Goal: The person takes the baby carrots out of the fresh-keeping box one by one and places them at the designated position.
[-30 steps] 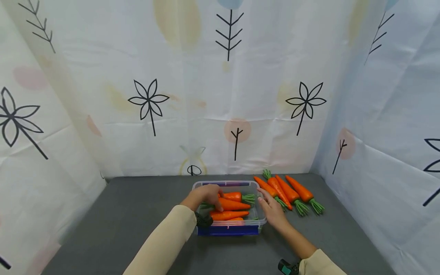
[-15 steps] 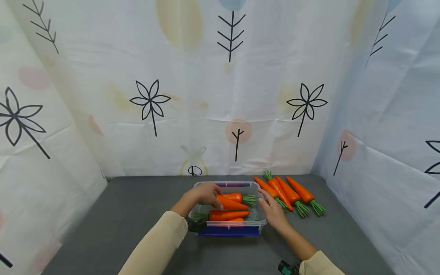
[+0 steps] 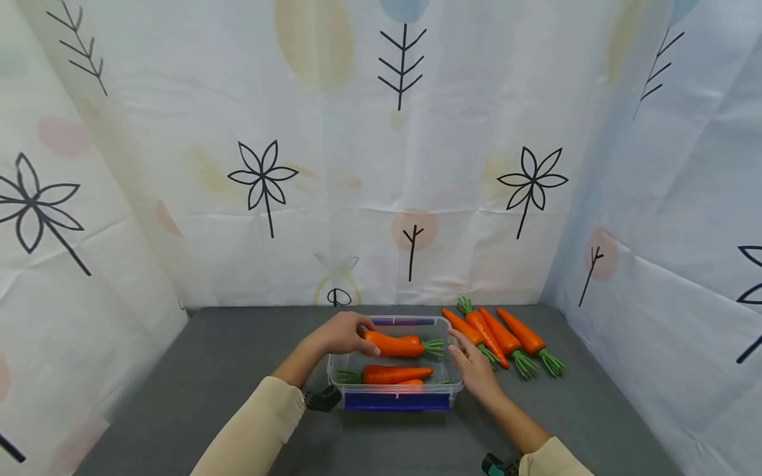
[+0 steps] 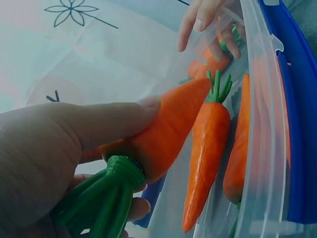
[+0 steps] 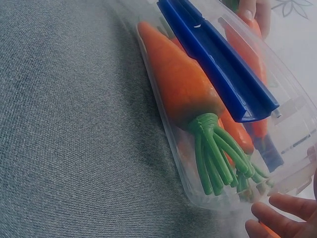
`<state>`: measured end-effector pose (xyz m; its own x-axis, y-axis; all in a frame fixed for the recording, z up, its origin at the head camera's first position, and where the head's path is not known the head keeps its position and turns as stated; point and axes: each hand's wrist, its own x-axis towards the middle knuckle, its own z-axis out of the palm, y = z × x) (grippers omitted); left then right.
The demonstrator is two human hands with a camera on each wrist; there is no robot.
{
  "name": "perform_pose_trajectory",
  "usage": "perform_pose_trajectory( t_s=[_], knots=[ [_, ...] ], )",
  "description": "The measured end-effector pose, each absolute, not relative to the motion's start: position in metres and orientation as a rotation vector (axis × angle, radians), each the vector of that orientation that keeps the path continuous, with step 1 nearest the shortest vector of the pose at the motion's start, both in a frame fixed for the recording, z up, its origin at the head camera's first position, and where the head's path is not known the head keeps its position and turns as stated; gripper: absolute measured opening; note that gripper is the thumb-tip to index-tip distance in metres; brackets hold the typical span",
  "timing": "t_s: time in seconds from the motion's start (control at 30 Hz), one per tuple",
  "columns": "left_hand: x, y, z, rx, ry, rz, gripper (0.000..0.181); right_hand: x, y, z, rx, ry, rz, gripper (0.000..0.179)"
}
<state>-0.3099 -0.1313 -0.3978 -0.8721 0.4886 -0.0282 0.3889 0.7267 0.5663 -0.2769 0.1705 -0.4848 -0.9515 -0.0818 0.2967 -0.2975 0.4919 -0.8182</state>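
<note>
My left hand (image 3: 340, 334) grips an orange carrot (image 4: 171, 124) near its green top, thumb on one side and fingers underneath. That carrot is over the left part of a clear plastic box (image 3: 395, 389) with blue clips, its tip pointing right. Behind it in the head view, another carrot's green leaves (image 3: 433, 347) show. Toward the box's front lies a carrot (image 3: 395, 374) with its leaves to the left, and part of one more shows below it. My right hand (image 3: 477, 375) rests at the box's right wall, fingers extended; exact contact is unclear.
Several loose carrots (image 3: 522, 329) lie on the dark grey table (image 3: 250, 370) just right of the box, close to my right hand. A white patterned curtain (image 3: 357, 165) rises along the back and both sides.
My left hand has lifted the carrot and drawn it leftward and back, uncovering the front carrot's leaves and the box floor. The right hand stays at the box wall.
</note>
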Motion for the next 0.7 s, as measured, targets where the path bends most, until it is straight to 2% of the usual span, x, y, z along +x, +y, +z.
perform_pose_trajectory(
  t_s=[0.4, 0.7],
  knots=[
    [-0.298, -0.148, -0.411, 0.663, 2.795, 1.127, 0.048, -0.275, 0.171, -0.485, 0.283, -2.523, 1.454, 0.041],
    [-0.298, -0.156, -0.426, 0.405, 2.813, 1.520, 0.043, -0.277, 0.170, -0.485, 0.277, -2.519, 1.444, 0.040]
  ],
)
